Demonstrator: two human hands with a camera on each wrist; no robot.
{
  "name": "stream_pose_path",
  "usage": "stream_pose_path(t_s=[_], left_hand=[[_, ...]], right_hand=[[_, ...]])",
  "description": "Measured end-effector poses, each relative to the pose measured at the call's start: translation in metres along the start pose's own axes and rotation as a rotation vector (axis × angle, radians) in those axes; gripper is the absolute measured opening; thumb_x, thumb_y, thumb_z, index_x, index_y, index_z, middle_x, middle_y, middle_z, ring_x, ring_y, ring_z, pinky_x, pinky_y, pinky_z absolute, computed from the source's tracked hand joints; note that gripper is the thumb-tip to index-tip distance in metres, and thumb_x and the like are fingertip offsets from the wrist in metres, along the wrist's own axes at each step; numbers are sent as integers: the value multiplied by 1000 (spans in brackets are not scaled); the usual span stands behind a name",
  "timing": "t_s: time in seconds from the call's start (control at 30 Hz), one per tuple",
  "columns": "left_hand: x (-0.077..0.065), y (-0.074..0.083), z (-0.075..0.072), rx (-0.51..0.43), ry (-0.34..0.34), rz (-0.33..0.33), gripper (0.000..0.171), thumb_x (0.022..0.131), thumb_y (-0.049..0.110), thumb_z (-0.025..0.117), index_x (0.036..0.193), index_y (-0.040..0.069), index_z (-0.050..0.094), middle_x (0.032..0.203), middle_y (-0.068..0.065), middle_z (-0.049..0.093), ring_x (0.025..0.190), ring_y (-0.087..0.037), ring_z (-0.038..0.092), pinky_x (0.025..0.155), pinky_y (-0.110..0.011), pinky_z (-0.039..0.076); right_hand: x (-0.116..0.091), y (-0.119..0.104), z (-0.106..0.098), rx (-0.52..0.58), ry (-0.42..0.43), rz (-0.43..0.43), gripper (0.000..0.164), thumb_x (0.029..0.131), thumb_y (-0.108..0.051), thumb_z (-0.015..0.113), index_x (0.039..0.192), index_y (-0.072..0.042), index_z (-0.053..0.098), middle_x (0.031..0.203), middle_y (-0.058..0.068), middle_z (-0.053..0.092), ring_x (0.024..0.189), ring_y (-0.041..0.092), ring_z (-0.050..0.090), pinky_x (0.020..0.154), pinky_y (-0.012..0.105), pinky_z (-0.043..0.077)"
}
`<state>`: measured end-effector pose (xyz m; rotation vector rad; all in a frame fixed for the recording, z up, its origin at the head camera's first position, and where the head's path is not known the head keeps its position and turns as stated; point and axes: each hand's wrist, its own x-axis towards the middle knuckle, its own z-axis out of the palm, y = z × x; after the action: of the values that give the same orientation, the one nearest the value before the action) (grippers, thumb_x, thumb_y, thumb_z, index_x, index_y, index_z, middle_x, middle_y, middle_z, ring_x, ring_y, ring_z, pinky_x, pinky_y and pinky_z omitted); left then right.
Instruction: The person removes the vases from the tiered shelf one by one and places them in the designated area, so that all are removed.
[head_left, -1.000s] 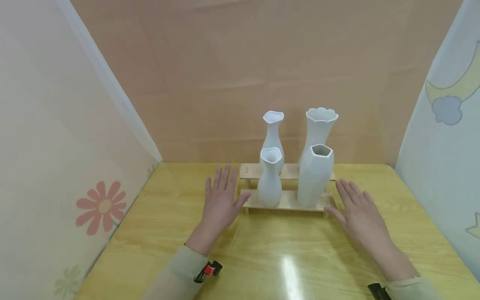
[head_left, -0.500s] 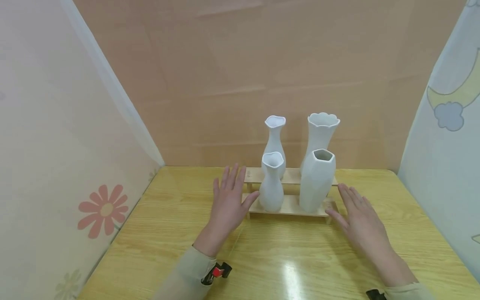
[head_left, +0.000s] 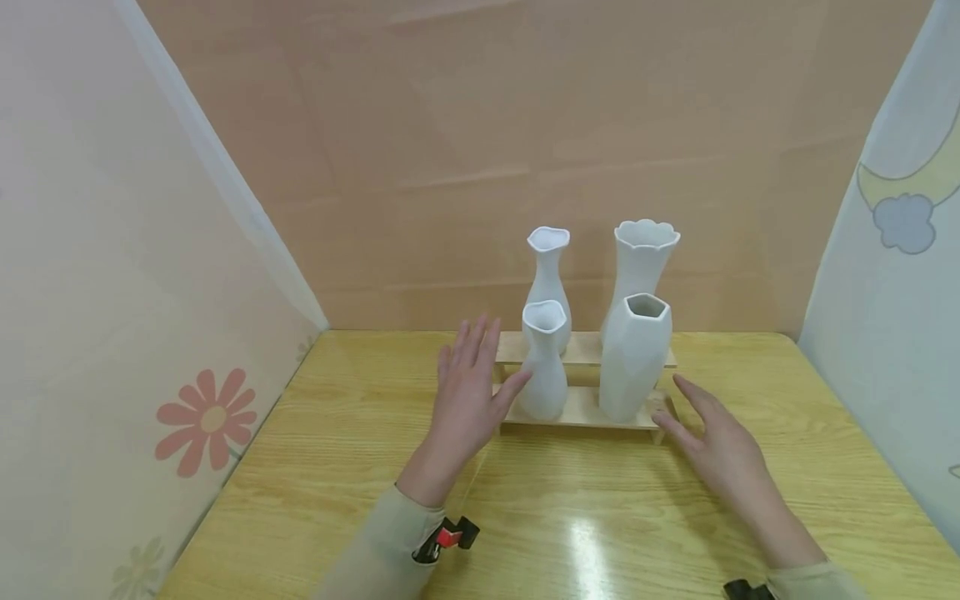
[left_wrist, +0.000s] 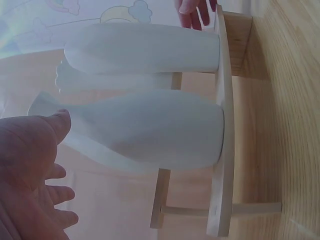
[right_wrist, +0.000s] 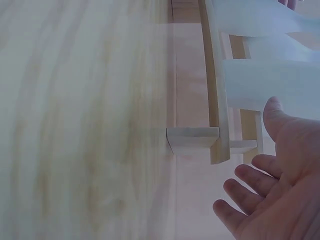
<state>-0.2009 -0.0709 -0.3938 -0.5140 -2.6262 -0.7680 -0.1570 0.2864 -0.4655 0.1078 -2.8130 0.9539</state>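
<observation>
A two-tier wooden stand (head_left: 581, 419) bears several white vases. On its front tier are a small narrow-necked vase (head_left: 544, 375) at left and a faceted vase (head_left: 633, 362) with a five-sided mouth at right. Behind them stand a taller slim vase (head_left: 548, 267) and a scallop-rimmed vase (head_left: 642, 258), both partly hidden. My left hand (head_left: 468, 396) is spread at the stand's left end, its thumb overlapping the small vase in the head view. By the right end, my right hand (head_left: 723, 446) has its fingers extended and holds nothing; its thumb points at the stand.
The stand is on a yellow wood-grain table (head_left: 360, 467). A brown cloth backdrop (head_left: 420, 183) hangs behind it. A flower-patterned panel (head_left: 90, 250) borders the left side, and a panel with moon and cloud prints (head_left: 885, 308) the right.
My left hand has moved right and slightly forward, closer to the small front vase. The right hand's fingers have bunched together and drawn back slightly. The vases and stand keep their arrangement.
</observation>
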Motion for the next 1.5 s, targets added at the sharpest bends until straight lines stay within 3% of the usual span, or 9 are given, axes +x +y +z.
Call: stream_pose_path(t_s=[0.23, 0.53, 0.73, 1.03, 1.27, 1.5], left_hand=[[4, 9, 1, -70, 8, -5, 87, 108, 50, 69, 175, 10, 29, 181, -11, 26, 169, -33, 10, 132, -67, 10], [11, 23, 6, -197, 38, 13, 80, 108, 48, 70, 172, 12, 37, 177, -12, 35, 165, -36, 27, 134, -61, 12], [12, 29, 9, -265, 54, -1, 78, 108, 46, 71, 171, 10, 40, 175, -10, 38, 161, -37, 33, 130, -66, 22], [11, 32, 17, -346, 102, -19, 71, 106, 41, 76, 165, 13, 49, 165, -8, 51, 151, -33, 48, 121, -63, 42], [11, 33, 22, -375, 117, -20, 67, 106, 38, 77, 163, 13, 53, 160, -9, 56, 148, -31, 51, 119, -61, 45], [10, 35, 27, -372, 137, -22, 65, 105, 35, 78, 160, 8, 56, 157, -11, 59, 146, -32, 54, 119, -60, 46]], right_hand=[[6, 2, 0, 102, -80, 64, 88, 112, -54, 61, 174, -2, 25, 166, 40, 37, 145, 69, 37, 107, 86, 37], [10, 11, 7, 281, -130, 94, 87, 112, -49, 64, 173, 0, 25, 169, 36, 36, 144, 64, 46, 112, 74, 44], [14, 13, 11, 320, -151, 110, 91, 111, -48, 66, 174, 0, 22, 172, 35, 29, 146, 64, 44, 113, 73, 43], [14, 15, 12, 370, -206, 210, 101, 106, -54, 73, 178, -12, 16, 172, 38, 26, 150, 61, 40, 113, 74, 41], [13, 21, 16, 413, -211, 213, 100, 106, -51, 73, 179, -16, 13, 176, 35, 20, 150, 58, 42, 111, 69, 44], [12, 25, 21, 432, -189, 201, 98, 107, -50, 73, 179, -19, 14, 179, 30, 15, 154, 60, 35, 117, 74, 38]])
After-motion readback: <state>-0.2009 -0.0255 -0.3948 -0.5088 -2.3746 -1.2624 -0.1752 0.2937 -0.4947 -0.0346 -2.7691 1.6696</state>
